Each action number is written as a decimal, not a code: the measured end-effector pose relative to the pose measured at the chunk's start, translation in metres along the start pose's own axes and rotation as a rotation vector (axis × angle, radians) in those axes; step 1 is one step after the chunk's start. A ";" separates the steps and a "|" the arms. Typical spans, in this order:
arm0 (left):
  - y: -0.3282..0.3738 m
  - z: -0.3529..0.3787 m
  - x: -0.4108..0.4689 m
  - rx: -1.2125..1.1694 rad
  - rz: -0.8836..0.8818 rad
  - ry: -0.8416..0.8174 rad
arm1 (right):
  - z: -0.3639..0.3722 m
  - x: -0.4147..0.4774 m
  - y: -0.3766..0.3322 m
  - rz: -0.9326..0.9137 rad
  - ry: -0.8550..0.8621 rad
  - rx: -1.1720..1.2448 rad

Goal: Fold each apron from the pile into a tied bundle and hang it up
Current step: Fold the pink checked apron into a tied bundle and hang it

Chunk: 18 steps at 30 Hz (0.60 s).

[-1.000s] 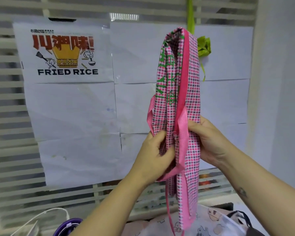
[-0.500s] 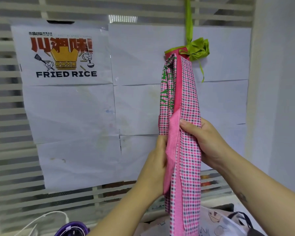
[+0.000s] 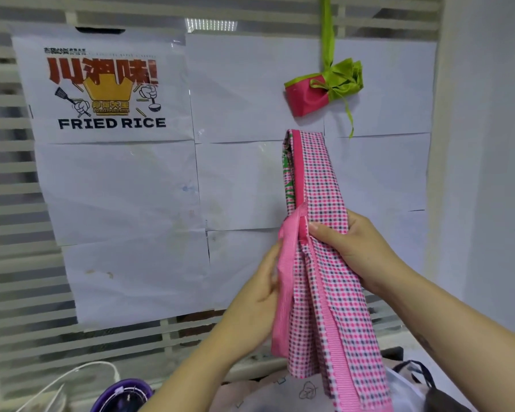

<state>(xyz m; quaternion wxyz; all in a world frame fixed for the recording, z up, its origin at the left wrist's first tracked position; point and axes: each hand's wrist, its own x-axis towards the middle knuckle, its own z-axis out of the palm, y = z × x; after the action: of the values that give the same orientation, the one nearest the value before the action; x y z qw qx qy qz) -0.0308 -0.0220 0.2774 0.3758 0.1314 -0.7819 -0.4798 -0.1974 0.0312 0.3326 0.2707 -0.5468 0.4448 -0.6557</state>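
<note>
Apron: the pink checked apron [image 3: 324,179] is folded lengthwise into a narrow strip and held upright in the air in front of the papered wall, its top fold above both hands and its loose end hanging below them.
Right hand: the right hand [image 3: 354,251] wraps the strip about midway up from its right side, thumb laid across the front and fingers curled behind. It is closed firmly on the cloth.
Why that grip: holding the middle probably keeps the layers stacked so the fold does not spring open.
Left hand: the left hand [image 3: 256,289] comes up from below, its back to the camera. It holds the pink strap [image 3: 286,263] at the strip's left edge, and its fingertips are hidden behind the ribbon.
Why the strap: it is likely being drawn clear of the cloth, ready to wrap and tie the bundle.
Arms: both forearms rise from the lower edge and converge on the strip, the right one higher.
Finished bundle: a pink and green bundle [image 3: 309,95] hangs on a green strap [image 3: 327,31] above the right hand, well apart from the strip.
Pile: more aprons [image 3: 280,394] lie below both hands.
Stage: I judge the folding mostly done, and the tying not yet begun.
</note>
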 end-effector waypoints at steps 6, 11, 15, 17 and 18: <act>-0.027 -0.053 0.004 -0.405 -0.447 0.303 | -0.019 -0.007 0.016 0.276 -0.131 -0.214; -0.054 -0.061 -0.002 0.209 -0.621 0.465 | -0.015 -0.018 0.040 0.439 -0.169 -0.242; -0.029 -0.029 -0.015 0.266 -0.263 0.531 | -0.009 -0.024 0.058 0.515 -0.102 -0.216; -0.020 -0.006 -0.021 0.167 -0.352 0.143 | -0.006 -0.027 0.066 0.525 -0.076 -0.210; -0.018 0.003 -0.024 0.188 -0.448 -0.062 | -0.004 -0.028 0.067 0.527 -0.071 -0.216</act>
<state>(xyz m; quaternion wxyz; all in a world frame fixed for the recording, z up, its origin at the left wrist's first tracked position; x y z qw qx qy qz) -0.0194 -0.0154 0.2495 0.2217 0.3211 -0.7856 -0.4801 -0.2033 0.0255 0.2602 0.3874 -0.4607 0.6290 -0.4920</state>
